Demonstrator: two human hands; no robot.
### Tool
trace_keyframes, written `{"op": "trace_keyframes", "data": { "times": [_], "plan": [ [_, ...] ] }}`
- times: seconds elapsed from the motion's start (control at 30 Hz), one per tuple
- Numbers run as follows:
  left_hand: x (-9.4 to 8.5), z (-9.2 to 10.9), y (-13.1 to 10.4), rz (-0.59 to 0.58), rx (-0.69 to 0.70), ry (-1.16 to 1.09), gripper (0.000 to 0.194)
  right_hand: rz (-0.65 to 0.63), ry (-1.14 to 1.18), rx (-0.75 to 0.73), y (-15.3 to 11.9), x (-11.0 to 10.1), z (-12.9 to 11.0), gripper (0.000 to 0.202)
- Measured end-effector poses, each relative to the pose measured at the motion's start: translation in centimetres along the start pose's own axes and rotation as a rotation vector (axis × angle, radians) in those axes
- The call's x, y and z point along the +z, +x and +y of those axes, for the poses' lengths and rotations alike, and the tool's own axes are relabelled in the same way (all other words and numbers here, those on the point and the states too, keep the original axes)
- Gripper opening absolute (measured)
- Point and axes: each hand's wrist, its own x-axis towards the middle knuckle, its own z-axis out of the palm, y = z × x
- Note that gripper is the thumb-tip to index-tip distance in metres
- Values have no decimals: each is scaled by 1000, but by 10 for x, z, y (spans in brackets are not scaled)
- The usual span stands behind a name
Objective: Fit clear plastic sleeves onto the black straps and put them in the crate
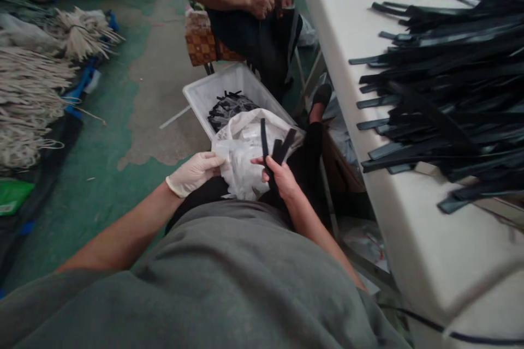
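Observation:
My left hand (200, 170), in a pale thin glove, pinches a piece of white plastic (222, 150) at the left side of my lap. Whether this piece is loose or part of the bag beside it, I cannot tell. My bare right hand (281, 175) is closed round several black strips (264, 136), whose ends stick up past the fingers. Between the two hands an open white plastic bag (248, 169) lies on my lap, with pale, translucent pieces in it. Just beyond it stands a white bin (196, 99) holding many short black and grey strips (229, 108).
At right, a white table (413, 234) carries a large heap of long black strips (442, 82). A co-worker (237, 16) sits ahead, both hands on a dark piece. Bundles of pale cord (33, 98) lie on blue pallets at left. A table leg stands near my right knee.

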Motion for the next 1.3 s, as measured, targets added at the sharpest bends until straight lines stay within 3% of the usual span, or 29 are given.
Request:
{"op": "trace_keyframes", "data": {
  "times": [0.07, 0.17, 0.33, 0.5, 0.7, 1.3],
  "plan": [
    [1, 16, 7, 83, 90, -125, 13, 21, 12, -53, -10, -11, -12, 31],
    [9, 25, 15, 123, 65, -315, 11, 47, -98, -78, -27, -25, -18, 31],
    [32, 10, 21, 65, -52, -450, 11, -15, -270, -4, -62, -22, -15, 40],
    [42, -5, 31, 107, 24, -410, 11, -86, -398, 92, -80, -13, -11, 47],
    [46, -11, 38, 97, 111, -446, 21, -133, -564, 66, -80, -13, 0, 44],
    [50, -20, 41, 180, 195, -446, 29, 93, -938, -8, -69, -7, -2, 37]
  ]
}}
